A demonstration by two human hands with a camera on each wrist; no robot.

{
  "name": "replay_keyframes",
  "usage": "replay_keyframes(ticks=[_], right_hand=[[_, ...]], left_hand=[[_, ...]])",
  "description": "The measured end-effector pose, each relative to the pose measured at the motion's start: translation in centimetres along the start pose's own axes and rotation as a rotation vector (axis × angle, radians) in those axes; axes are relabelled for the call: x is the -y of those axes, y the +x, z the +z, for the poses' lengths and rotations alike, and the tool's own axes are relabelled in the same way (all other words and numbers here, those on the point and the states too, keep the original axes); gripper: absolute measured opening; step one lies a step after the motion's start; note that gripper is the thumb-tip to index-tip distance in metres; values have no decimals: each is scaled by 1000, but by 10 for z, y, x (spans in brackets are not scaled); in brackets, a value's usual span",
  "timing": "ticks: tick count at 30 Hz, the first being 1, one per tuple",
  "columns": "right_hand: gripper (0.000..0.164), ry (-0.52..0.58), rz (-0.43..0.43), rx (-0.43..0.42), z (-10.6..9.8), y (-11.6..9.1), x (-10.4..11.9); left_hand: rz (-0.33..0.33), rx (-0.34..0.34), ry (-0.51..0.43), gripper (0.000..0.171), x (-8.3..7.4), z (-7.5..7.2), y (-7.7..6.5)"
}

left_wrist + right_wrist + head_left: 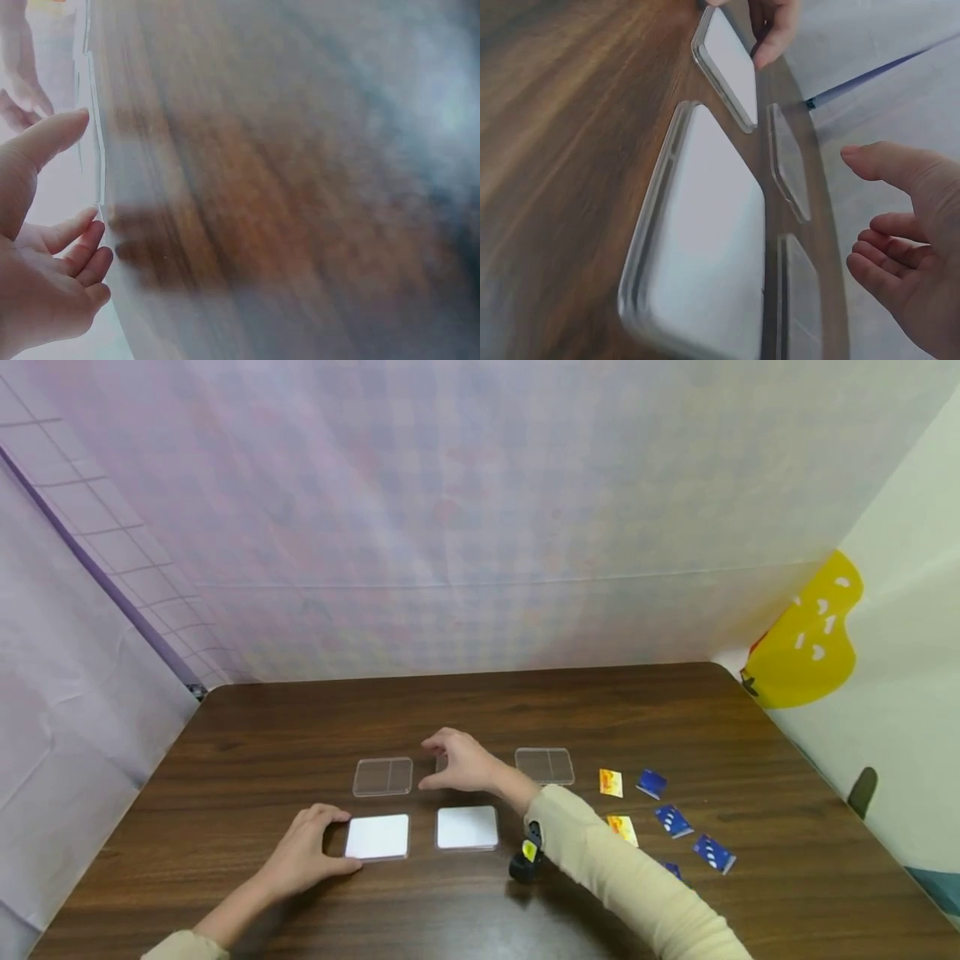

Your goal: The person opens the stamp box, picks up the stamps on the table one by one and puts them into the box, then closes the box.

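My left hand (307,843) spans the left end of a clear box with a white top (377,837), thumb at its near corner and index finger at its far corner. To its right lies a second white-topped clear box (467,827). My right hand (463,762) is spread over a clear plastic lid (441,763), which it mostly hides in the head view; thumb and fingers are apart with nothing between them. In the right wrist view the right hand (904,232) shows the same gap between thumb and fingers.
Clear lids lie at the back left (383,777) and back right (544,766). On the right are blue cards (673,821) and orange-yellow cards (611,782). A black wrist device (525,865) hangs low under the right sleeve. White curtains bound the brown table (315,718).
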State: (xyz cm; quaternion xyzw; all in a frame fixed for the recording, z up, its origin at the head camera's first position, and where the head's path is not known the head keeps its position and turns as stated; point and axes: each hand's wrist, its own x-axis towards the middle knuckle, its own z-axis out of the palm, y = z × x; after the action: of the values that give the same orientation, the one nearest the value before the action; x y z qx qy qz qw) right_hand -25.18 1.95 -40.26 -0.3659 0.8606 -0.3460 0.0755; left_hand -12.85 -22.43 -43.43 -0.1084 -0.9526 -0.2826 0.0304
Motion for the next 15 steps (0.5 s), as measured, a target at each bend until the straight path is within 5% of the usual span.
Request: replay_keyframes(ticks=[11,15], right_hand=[[55,23,-36,-29,-21,-50,-16],[55,61,-46,-25,-25,-69,-20]], left_hand=[[140,-103,-105,53,-20,10,11],[190,-94,-150,52,-35,20,18]])
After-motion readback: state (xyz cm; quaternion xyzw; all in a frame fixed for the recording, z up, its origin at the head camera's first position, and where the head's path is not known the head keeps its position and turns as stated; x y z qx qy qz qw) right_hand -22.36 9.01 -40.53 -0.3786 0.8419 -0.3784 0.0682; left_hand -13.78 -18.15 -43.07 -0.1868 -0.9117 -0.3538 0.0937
